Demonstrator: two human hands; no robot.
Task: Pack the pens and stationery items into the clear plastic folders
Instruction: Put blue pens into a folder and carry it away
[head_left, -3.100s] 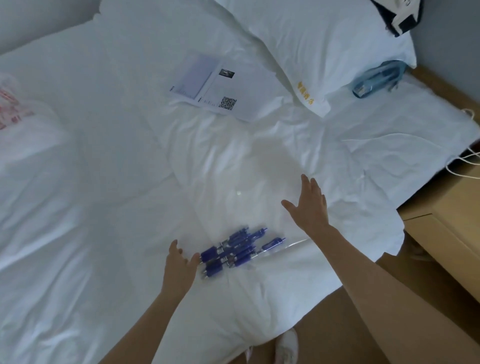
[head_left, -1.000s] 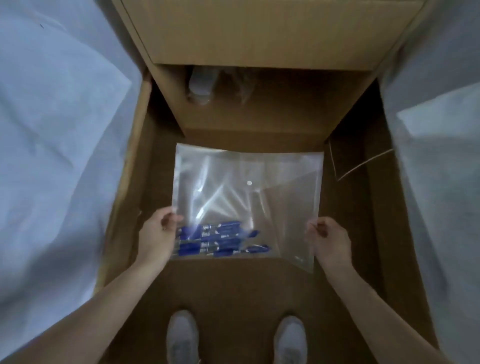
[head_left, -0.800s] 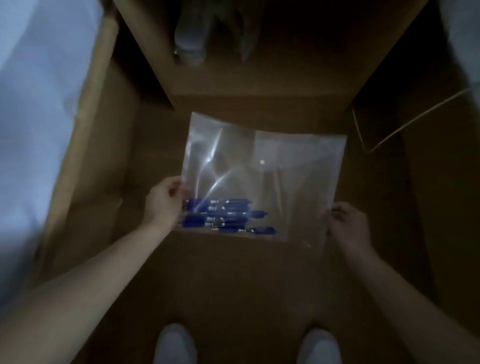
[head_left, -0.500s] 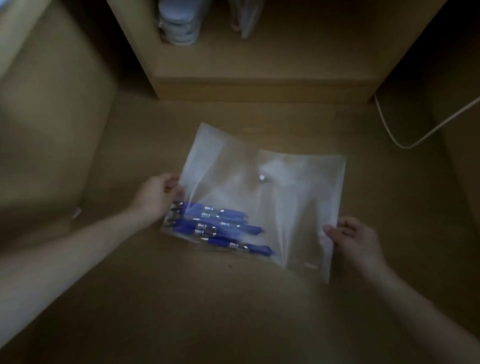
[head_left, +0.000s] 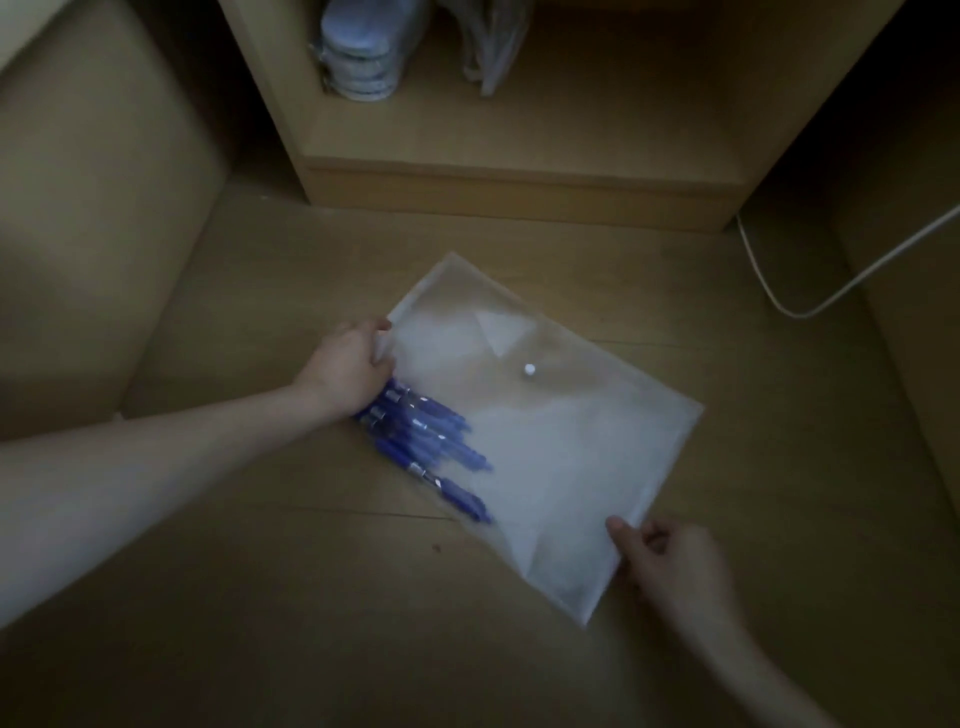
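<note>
Folder (head_left: 561, 452) rotated, long axis now diagonal (pens (head_left: 426, 441) inside) | left hand (head_left: 345, 366), right hand (head_left: 670, 561) pinch corners

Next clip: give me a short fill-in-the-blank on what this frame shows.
1. The blue pens lie inside the clear plastic snap-button ____.
2. The left hand grips the folder's edge beside the ____.
3. The right hand pinches the folder's near ____.

Missing words: folder; pens; corner

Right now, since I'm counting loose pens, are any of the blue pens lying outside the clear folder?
No, the blue pens all sit bunched inside the clear folder, by the edge the left hand grips.
</note>
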